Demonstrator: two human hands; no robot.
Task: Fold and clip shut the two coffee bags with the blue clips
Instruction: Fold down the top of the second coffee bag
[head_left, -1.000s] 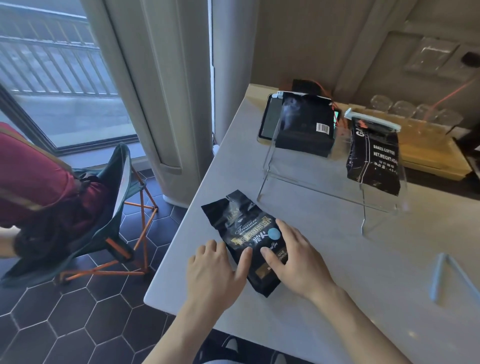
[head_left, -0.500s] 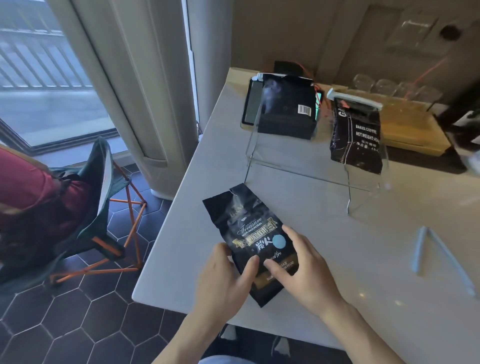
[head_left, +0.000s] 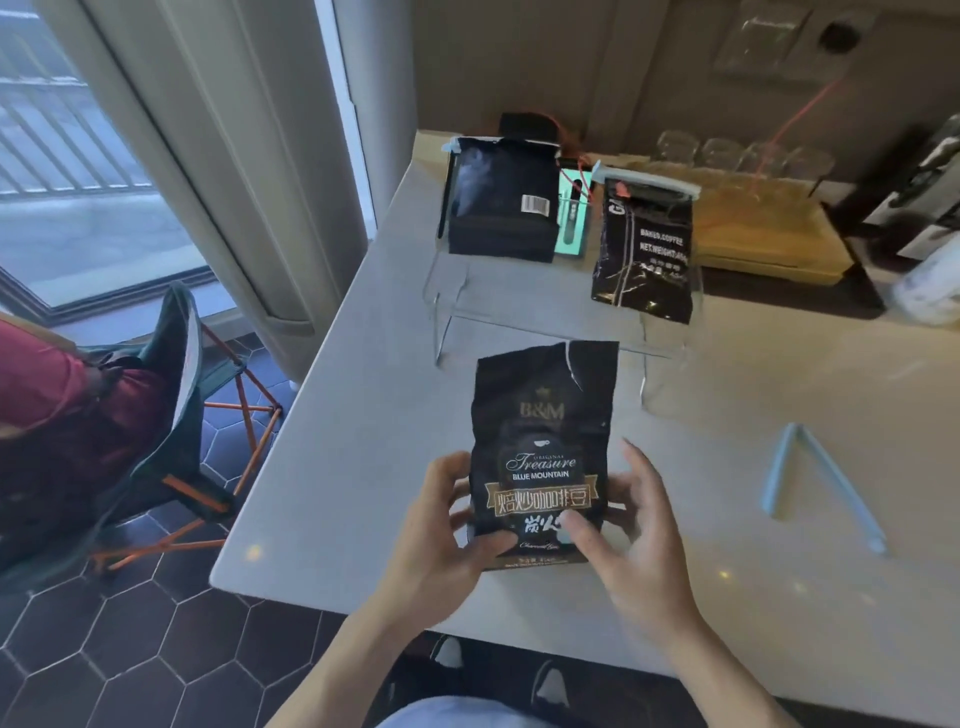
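Lifted off the table (head_left: 363, 415) since half a second ago, the black coffee bag (head_left: 543, 452) now stands upright between both hands near the front edge, its label turned square to the camera instead of lying slanted. Its torn top is unfolded and open. The left hand (head_left: 441, 530) grips the bag's lower left side, thumb across the front and fingers behind. The right hand (head_left: 623, 530) holds the lower right side, thumb pressed on the label, fingers loosely spread behind. An open blue clip (head_left: 815, 483) lies in a V toward the right edge, well apart from the bag. Toward the far edge, two other bags (head_left: 644, 249) sit on a clear stand (head_left: 447, 322), each already clipped along its top.
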